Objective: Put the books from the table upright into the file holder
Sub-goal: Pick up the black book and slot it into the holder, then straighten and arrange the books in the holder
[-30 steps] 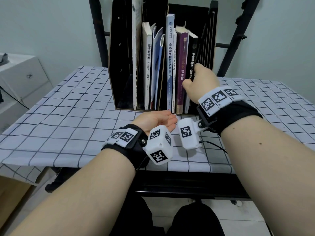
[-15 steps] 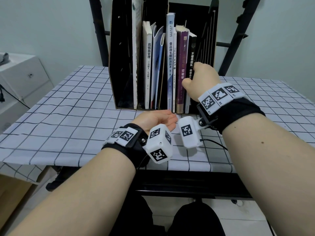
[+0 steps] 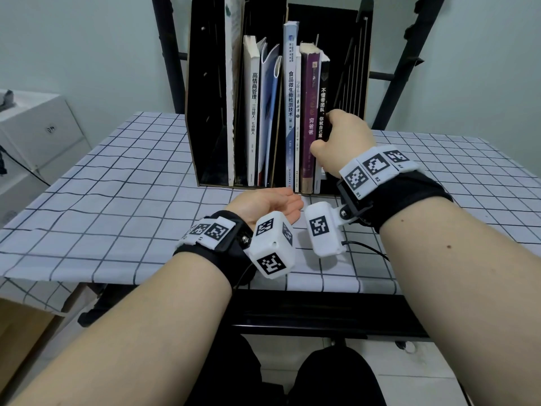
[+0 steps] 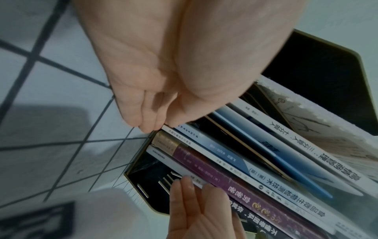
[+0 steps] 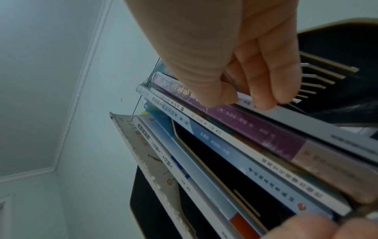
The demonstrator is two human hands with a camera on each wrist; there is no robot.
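Note:
A black file holder (image 3: 210, 83) stands at the back of the checked table (image 3: 117, 186), with several books upright in it. My right hand (image 3: 328, 133) pinches the black-spined book (image 3: 323, 95) at the right end of the row, thumb towards the purple book (image 3: 311, 112), fingers on the far side. The right wrist view shows this grip (image 5: 245, 100) on the book's grey lower spine (image 5: 327, 129). My left hand (image 3: 272, 200) lies palm up on the table, its straight fingertips (image 4: 147, 124) touching the foot of a white book (image 4: 169, 129).
The holder's leftmost compartment is mostly dark and holds one tall thin book (image 3: 232, 83). A white cabinet (image 3: 35, 133) stands left of the table. Black frame bars (image 3: 404, 68) rise behind the holder. The table's near edge (image 3: 175, 279) is close to my wrists.
My right hand has shifted only slightly on the black book. The left hand has stayed where it was.

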